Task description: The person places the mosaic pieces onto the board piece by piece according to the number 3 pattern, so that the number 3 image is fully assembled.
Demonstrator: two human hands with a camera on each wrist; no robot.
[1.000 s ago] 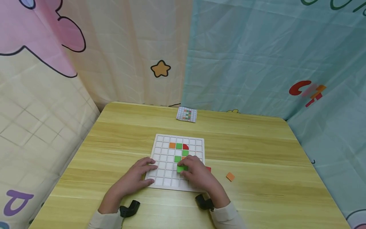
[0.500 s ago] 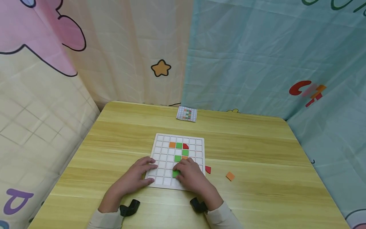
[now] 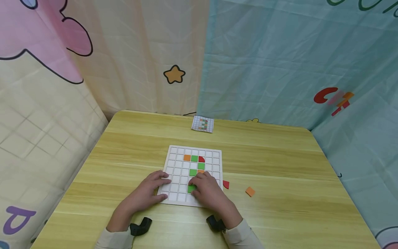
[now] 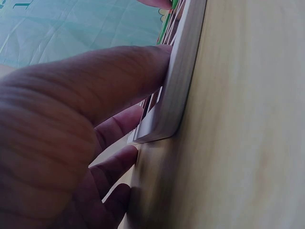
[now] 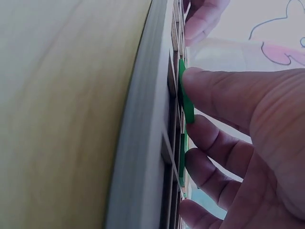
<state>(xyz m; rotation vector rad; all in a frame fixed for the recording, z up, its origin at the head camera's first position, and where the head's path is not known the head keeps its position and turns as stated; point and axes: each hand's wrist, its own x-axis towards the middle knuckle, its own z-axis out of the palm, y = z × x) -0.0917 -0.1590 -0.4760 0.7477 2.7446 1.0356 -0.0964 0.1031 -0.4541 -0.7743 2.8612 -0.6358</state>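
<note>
A white grid board (image 3: 178, 197) lies flat on the table. My right hand (image 3: 208, 190) is over its lower middle and pinches a green square tile (image 3: 191, 188) between thumb and fingertip. In the right wrist view that green tile (image 5: 186, 93) leans slightly over the grid cells, with another green tile (image 5: 182, 160) beyond it. On the board's left edge rests my left hand (image 3: 151, 190), fingers spread, the thumb (image 4: 143, 71) on the near corner. Orange (image 3: 187, 157), green (image 3: 194, 158) and red (image 3: 201, 159) tiles sit in the upper cells; my right hand hides some cells.
Right of the board lie a red quarter-round tile (image 3: 226, 184), close to its edge, and an orange square tile (image 3: 250, 192). A small card (image 3: 202, 124) with a coloured grid pattern lies at the table's far edge. Printed curtains (image 3: 264, 62) hang behind.
My right hand has shifted left and slightly toward me with the green tile, uncovering the red tile beside the board. Over the last half second it stays put. My left hand has not moved.
</note>
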